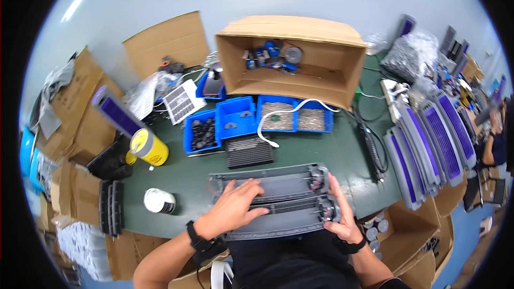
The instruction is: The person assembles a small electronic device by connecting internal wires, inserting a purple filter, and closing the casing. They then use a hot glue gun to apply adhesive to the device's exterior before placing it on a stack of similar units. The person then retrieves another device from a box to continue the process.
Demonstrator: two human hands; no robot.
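Two long grey plastic housings (278, 186) lie one behind the other at the table's front edge, hollow sides up. Small parts and red wires show at their right ends. My left hand (230, 208) rests across the left part of both housings, fingers stretched out and thumb apart over the nearer housing (284, 219). At the right end my right hand (342, 217) grips the nearer housing, its thumb on the near corner and its fingers along the end, close to the farther one. The fingers' undersides are hidden.
Blue bins (235, 118) with small black parts and metal pieces stand behind a black grid block (249, 151). A cardboard box (292, 83) lies farther back. Left are a yellow canister (152, 150) and white jar (159, 201); right, a corded black tool (370, 147) and purple-grey units (428, 144).
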